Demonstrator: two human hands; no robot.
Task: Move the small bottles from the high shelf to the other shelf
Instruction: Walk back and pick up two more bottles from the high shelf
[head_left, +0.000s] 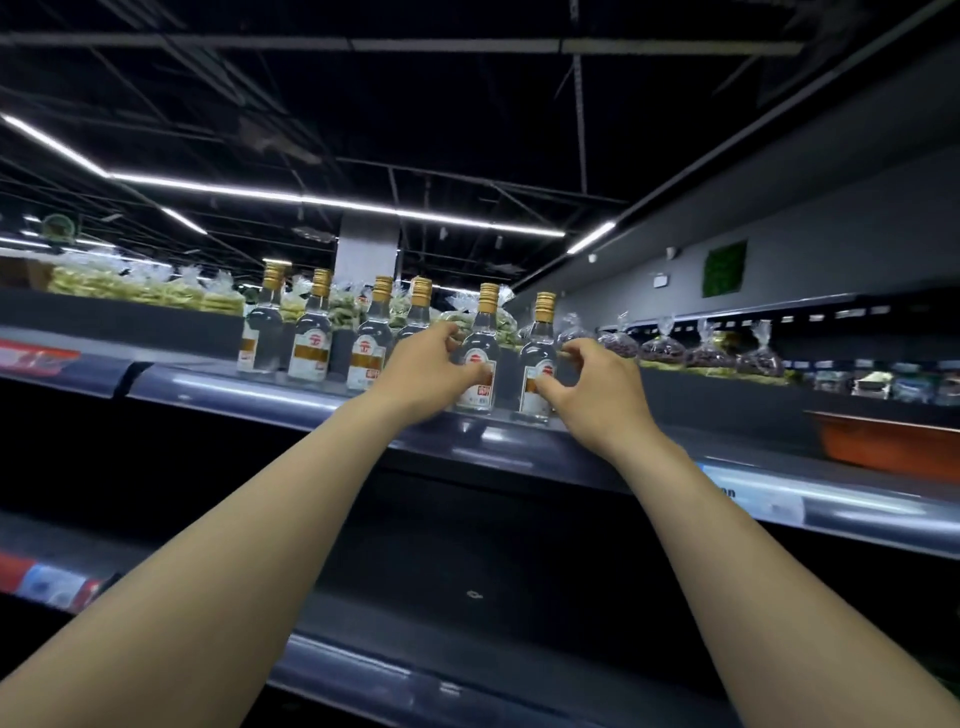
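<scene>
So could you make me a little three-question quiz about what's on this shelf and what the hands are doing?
1. How many gold-capped bottles stand on the high shelf?
2. True or false: the left hand has lifted a bottle clear of the shelf.
3. The right hand reaches for: A) the rightmost bottle; B) the orange tub; C) a bag of dark beans.

Key: 1. Six. 2. False; every bottle stands on the shelf. 3. A.

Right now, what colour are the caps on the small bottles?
Gold, on all six small bottles; clearest in the head view.
</scene>
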